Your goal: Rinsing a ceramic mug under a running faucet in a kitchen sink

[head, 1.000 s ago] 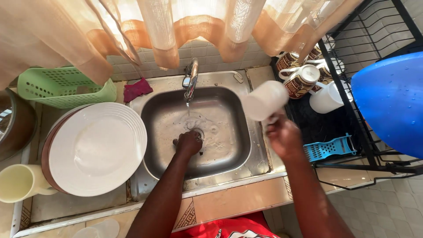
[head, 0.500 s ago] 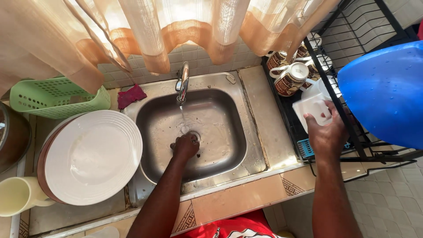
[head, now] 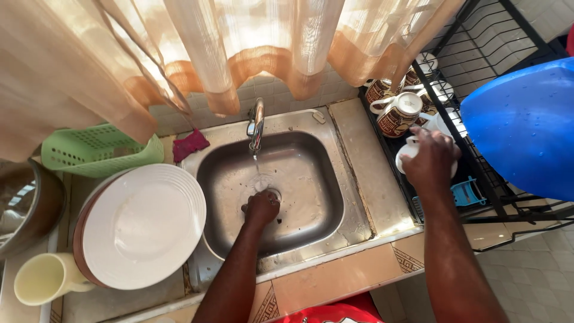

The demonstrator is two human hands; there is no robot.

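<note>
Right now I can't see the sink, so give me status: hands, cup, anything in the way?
Left hand fisted at sink drain under running tap. Right hand covering white cup on rack. Patterned mugs crowd close behind.

plates [head: 143, 224] left of sink [head: 311, 173], rack [head: 478, 149] right

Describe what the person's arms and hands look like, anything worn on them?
Both forearms are bare, with no sleeves in view. The left hand and right hand show no gloves, and no watch or bracelet shows at either wrist. Rings cannot be told. Red clothing shows at the bottom edge.
</note>
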